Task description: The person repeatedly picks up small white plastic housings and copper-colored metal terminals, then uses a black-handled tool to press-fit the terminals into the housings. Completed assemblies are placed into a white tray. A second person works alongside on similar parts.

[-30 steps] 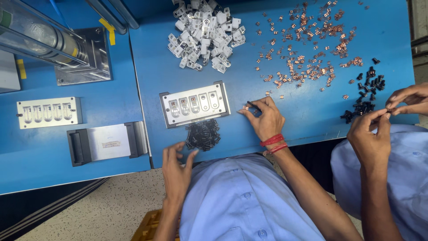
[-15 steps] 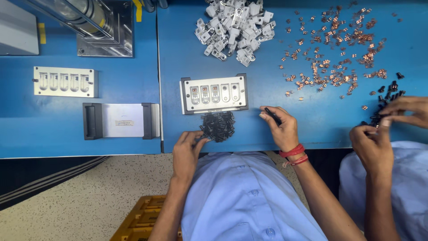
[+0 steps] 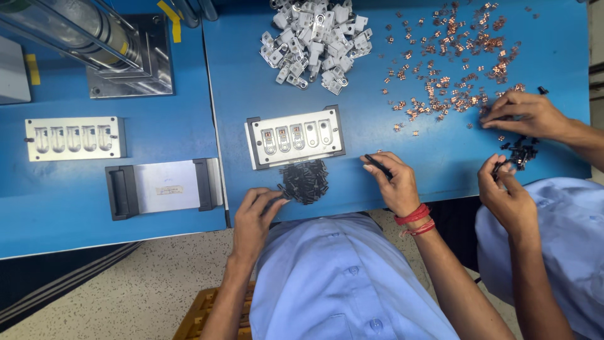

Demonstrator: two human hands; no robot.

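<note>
The person's left hand (image 3: pixel 255 217) is resting on the blue worktop (image 3: pixel 377 145), fingers loosely open and touching the near-left edge of a pile of small black parts (image 3: pixel 305 181). The right hand (image 3: pixel 393 182) is pinching one black part (image 3: pixel 376 165) just right of the pile. A metal jig (image 3: pixel 294 136) with five slots is lying just beyond the pile.

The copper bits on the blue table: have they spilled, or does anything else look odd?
The copper bits lie loosely scattered, unlike the heaped white metal parts and black pieces. Nothing looks damaged or tipped.
</note>
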